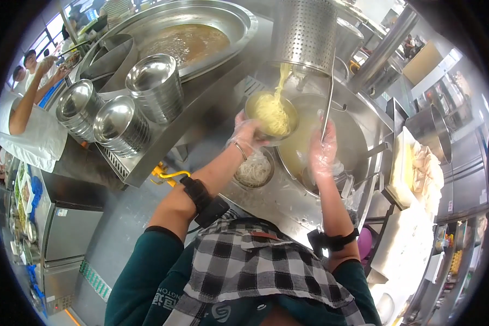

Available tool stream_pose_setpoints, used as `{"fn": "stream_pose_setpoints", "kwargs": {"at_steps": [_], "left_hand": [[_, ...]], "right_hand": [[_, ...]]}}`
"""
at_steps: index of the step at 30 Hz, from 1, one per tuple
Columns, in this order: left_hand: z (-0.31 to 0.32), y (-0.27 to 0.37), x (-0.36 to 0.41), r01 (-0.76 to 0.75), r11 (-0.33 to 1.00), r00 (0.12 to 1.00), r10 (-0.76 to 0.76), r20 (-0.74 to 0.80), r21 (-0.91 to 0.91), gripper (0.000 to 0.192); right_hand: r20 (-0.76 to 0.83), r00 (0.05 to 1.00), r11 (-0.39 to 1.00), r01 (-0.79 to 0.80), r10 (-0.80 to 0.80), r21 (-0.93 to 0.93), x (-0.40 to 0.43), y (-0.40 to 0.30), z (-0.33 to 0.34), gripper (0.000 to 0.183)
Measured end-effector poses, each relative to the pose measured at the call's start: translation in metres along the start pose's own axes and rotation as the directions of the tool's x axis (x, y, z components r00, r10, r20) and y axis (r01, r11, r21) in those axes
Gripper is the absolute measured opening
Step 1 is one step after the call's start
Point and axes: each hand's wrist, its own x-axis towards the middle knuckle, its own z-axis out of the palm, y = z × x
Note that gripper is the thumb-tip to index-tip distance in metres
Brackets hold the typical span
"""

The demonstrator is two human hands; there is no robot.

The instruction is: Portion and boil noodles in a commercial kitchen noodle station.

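My left hand point(247, 132), in a clear plastic glove, holds a metal bowl point(293, 118) of yellow noodles point(271, 115). In my gloved right hand point(324, 153) is the handle of a perforated metal strainer basket point(303, 34). The basket is tipped over the bowl, and a strand of noodles point(283, 79) hangs from its rim into the bowl. Beneath and to the right lies a large round pot point(352, 122) of cloudy liquid. A second bowl point(272, 173) with white noodles point(253, 170) sits below my left hand, beside the pot.
Stacked metal bowls point(155, 89) stand on the steel counter at left, before a wide pan point(250, 26) of brown broth. A person in a white apron point(36, 134) is at far left. A tray point(403, 163) and a steel pot point(430, 130) are at right.
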Motion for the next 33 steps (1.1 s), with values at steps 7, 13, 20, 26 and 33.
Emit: {"fn": "stream_pose_setpoints", "kwargs": {"at_steps": [7, 13, 20, 26, 33], "left_hand": [[-0.004, -0.003, -0.002, -0.014, 1.0, 0.998, 0.013, -0.059, -0.022, 0.072], [-0.058, -0.005, 0.036, 0.042, 0.998, 0.996, -0.039, -0.084, 0.04, 0.067], [-0.086, -0.009, 0.067, 0.149, 0.946, 0.966, -0.078, -0.246, 0.289, 0.055], [-0.112, -0.007, 0.08, 0.05, 0.521, 0.987, 0.104, -0.121, 0.852, 0.037], [-0.02, -0.003, 0.056, -0.02, -0.146, 0.902, 0.425, 0.081, 0.989, 0.045]], "right_hand": [[-0.084, 0.99, 0.993, 0.115, -0.113, 0.02, 0.024, -0.02, 0.003, 0.033], [0.194, 0.904, 0.924, -0.382, 0.38, -0.03, 0.001, 0.005, 0.009, 0.034], [0.08, 0.783, 0.775, -0.586, 0.616, -0.235, -0.022, 0.051, 0.027, 0.024], [0.121, 0.662, 0.673, -0.723, 0.739, -0.157, -0.024, 0.022, 0.045, 0.019], [0.084, 0.765, 0.766, -0.622, 0.639, -0.162, -0.039, 0.137, 0.033, 0.019]]}}
